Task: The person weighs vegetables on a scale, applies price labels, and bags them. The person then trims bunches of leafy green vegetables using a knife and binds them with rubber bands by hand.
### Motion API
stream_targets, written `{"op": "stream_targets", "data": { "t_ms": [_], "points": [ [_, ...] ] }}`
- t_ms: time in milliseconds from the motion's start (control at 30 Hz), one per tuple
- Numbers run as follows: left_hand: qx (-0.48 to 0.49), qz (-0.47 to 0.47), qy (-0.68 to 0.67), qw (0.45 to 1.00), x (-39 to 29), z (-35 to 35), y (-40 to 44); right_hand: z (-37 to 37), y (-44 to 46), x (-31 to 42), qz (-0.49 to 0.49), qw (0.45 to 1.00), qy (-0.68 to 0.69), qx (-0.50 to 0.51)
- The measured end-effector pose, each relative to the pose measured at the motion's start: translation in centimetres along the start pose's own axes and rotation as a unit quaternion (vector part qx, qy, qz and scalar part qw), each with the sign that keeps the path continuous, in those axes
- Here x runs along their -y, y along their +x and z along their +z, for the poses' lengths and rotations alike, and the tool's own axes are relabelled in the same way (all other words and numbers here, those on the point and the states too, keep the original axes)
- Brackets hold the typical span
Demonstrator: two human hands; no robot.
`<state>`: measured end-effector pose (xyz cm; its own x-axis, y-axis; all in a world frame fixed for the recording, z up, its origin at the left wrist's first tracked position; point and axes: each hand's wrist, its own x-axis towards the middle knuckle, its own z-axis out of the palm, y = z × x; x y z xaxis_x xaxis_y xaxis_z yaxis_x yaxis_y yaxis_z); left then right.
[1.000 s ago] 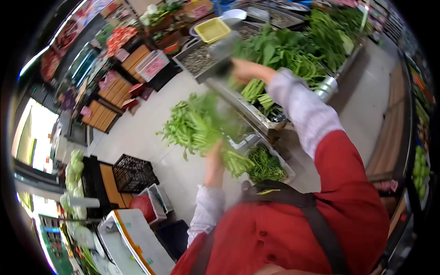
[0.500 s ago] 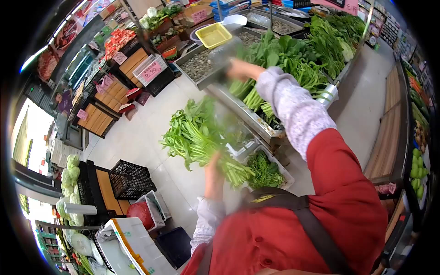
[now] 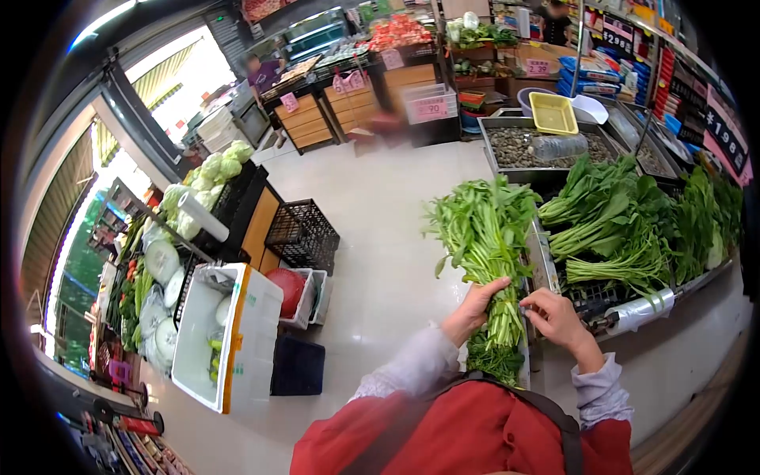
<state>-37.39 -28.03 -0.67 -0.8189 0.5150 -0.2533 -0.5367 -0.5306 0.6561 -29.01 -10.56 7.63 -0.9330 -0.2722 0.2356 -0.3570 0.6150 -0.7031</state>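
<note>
My left hand [image 3: 473, 310] is wrapped round the stems of a big bunch of leafy greens [image 3: 484, 229]. The leaves point away from me and the cut stem ends toward my chest. Right of the stems is my right hand [image 3: 558, 321], its fingers bent and the tips drawn together close to the bunch. Whatever those fingertips hold, if anything, is too small to make out. Beneath the stem ends, more loose greens [image 3: 495, 360] lie in a container, mostly covered by the bunch.
Leafy vegetables [image 3: 609, 229] fill the display stand on my right, with a plastic roll [image 3: 645, 310] at its front edge. Behind is a shellfish tray [image 3: 507, 170] bearing a plastic bottle [image 3: 562, 146] and yellow basket [image 3: 553, 112]. Left stand a black crate [image 3: 303, 235] and foam box [image 3: 255, 332].
My view has turned left. My right hand has come back from the shellfish tray to the stems. The bunch, still in my left hand, now lies beside the display stand with its leaves pointing away.
</note>
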Motion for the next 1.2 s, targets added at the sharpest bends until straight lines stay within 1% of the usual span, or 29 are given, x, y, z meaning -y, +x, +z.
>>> {"op": "stream_targets", "data": {
  "t_ms": [33, 67, 133, 167, 200, 267, 300, 367, 400, 467, 500, 567, 667, 733, 833, 933, 1000, 1100, 1200],
  "points": [
    [0.003, -0.013, 0.001, 1.000, 0.9, -0.5, 0.3, 0.5, -0.4, -0.2, -0.032, 0.999, -0.018, -0.011],
    [0.007, -0.027, 0.003, 1.000, 0.9, 0.0, -0.1, 0.7, -0.8, -0.2, -0.035, 0.999, -0.014, -0.007],
    [0.012, -0.022, 0.002, 1.000, 1.0, 0.8, -0.6, 1.0, -1.6, 0.0, -0.039, 0.999, -0.030, -0.024],
    [0.022, -0.020, 0.002, 1.000, 1.1, 1.2, -0.9, 1.1, -1.9, 0.0, -0.064, 0.996, -0.056, -0.031],
    [0.019, -0.020, 0.000, 1.000, 1.3, 1.5, -1.2, 1.1, -2.1, 0.2, -0.065, 0.996, -0.054, -0.028],
    [0.025, 0.001, 0.007, 1.000, 1.5, 2.0, -1.6, 1.4, -2.5, 0.8, -0.082, 0.992, -0.052, -0.083],
    [0.019, -0.013, 0.007, 1.000, 1.6, 2.0, -1.7, 1.5, -2.5, 1.0, -0.081, 0.992, -0.051, -0.080],
    [0.012, -0.014, 0.014, 1.000, 2.0, 1.9, -1.7, 1.4, -2.5, 1.1, -0.114, 0.985, -0.089, -0.091],
    [0.006, -0.014, 0.022, 1.000, 2.1, 2.0, -1.7, 1.4, -2.6, 0.9, -0.113, 0.986, -0.089, -0.089],
    [0.005, -0.010, 0.016, 1.000, 2.2, 2.2, -2.0, 1.6, -2.8, 0.7, -0.146, 0.979, -0.109, -0.092],
    [0.006, -0.009, 0.019, 1.000, 2.2, 2.3, -2.1, 1.5, -2.9, 0.7, -0.145, 0.979, -0.107, -0.092],
    [0.005, -0.011, 0.022, 1.000, 2.3, 2.4, -2.3, 1.5, -3.2, 1.0, -0.103, 0.986, -0.090, -0.093],
    [0.014, -0.020, 0.022, 0.999, 2.5, 2.5, -2.3, 1.6, -3.5, 1.1, -0.077, 0.989, -0.077, -0.101],
    [0.007, -0.012, 0.042, 0.999, 2.5, 2.7, -2.4, 1.5, -3.5, 0.9, -0.086, 0.987, -0.086, -0.104],
    [0.006, -0.028, 0.050, 0.998, 2.4, 2.8, -2.4, 1.3, -3.5, 0.9, -0.088, 0.987, -0.091, -0.100],
    [0.017, -0.023, 0.047, 0.998, 2.7, 2.7, -2.1, 1.1, -3.4, 0.9, -0.093, 0.986, -0.094, -0.105],
    [0.021, -0.016, 0.058, 0.998, 2.4, 3.1, -2.4, 1.0, -3.2, 0.5, -0.117, 0.981, -0.123, -0.091],
    [0.019, -0.016, 0.075, 0.997, 2.0, 3.4, -2.6, 0.9, -3.1, 0.4, -0.124, 0.979, -0.139, -0.083],
    [0.020, -0.015, 0.077, 0.997, 2.1, 3.2, -2.2, 0.9, -2.9, 0.4, -0.141, 0.975, -0.145, -0.092]
  ]
}}
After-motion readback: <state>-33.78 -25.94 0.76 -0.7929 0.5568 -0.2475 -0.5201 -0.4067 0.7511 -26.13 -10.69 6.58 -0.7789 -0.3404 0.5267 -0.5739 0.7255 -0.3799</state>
